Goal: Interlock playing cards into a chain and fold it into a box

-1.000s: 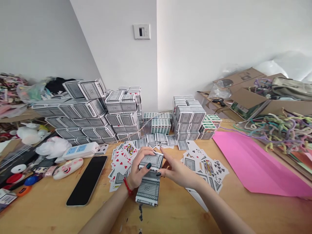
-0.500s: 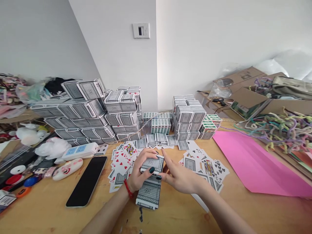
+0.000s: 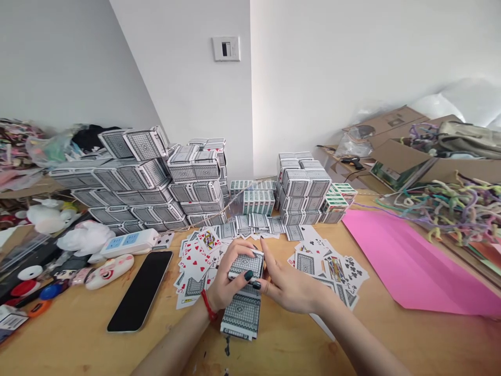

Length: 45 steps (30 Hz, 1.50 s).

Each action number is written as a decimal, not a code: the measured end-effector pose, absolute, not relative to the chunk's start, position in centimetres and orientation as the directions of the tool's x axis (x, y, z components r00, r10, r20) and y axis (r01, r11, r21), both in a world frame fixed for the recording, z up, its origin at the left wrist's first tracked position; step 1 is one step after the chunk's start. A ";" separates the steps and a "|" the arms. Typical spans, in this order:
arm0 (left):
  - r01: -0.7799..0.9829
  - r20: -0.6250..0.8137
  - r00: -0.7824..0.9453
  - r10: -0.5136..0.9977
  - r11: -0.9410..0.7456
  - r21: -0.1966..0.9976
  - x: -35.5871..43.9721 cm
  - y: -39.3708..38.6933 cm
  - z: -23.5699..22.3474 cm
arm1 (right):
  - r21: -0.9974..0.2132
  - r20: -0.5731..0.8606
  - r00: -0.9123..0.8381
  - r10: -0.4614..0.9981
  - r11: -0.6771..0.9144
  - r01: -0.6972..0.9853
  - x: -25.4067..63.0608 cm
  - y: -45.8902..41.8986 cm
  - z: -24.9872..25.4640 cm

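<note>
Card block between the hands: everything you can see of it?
The card block looks built from playing cards, grey-and-white patterned backs facing up, with white edges showing at its near end. It shows a nearer and a farther section; the hands hide how they meet. The left hand holds the farther section, its thumb on top by the near edge; the right hand is at its right side, grip unclear. It sits at the table's middle, between two spreads of loose cards.

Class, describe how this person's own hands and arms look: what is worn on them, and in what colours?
The left hand has a red cord bracelet at the wrist and dark green nail polish. The right hand has dark polish too, but no bracelet shows. No gloves or sleeves are visible.
</note>
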<state>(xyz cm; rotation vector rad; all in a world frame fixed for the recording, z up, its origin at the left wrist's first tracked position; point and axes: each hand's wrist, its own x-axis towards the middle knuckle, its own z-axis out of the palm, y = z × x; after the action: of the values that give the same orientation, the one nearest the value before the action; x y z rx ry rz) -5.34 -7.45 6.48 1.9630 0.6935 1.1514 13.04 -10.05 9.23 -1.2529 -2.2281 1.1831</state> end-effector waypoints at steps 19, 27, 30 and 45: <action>0.002 0.353 0.415 0.838 -0.389 0.921 -5.3 -6.5 7.4 | -0.876 -0.016 -0.551 0.834 0.254 0.410 13.1 -9.6 9.8; -0.168 0.242 0.309 0.920 -0.197 0.966 -5.5 -6.0 6.8 | -0.995 -0.092 -0.610 0.787 -0.094 0.028 11.8 -9.1 7.6; -0.199 0.248 0.314 0.917 -0.192 0.961 -5.4 -6.1 7.0 | -0.938 -0.174 -0.597 0.783 -0.317 -0.143 11.1 -9.4 6.6; 0.100 0.115 0.558 0.822 -0.204 0.974 -6.7 -6.1 10.6 | -0.959 -0.103 -0.253 0.962 -0.029 0.282 12.9 -8.5 9.3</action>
<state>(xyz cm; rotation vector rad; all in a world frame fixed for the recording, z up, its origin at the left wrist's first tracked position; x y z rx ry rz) -6.68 -6.08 10.60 1.6647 0.7836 0.7986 12.90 -8.52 9.33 -1.3290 -1.5892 1.3150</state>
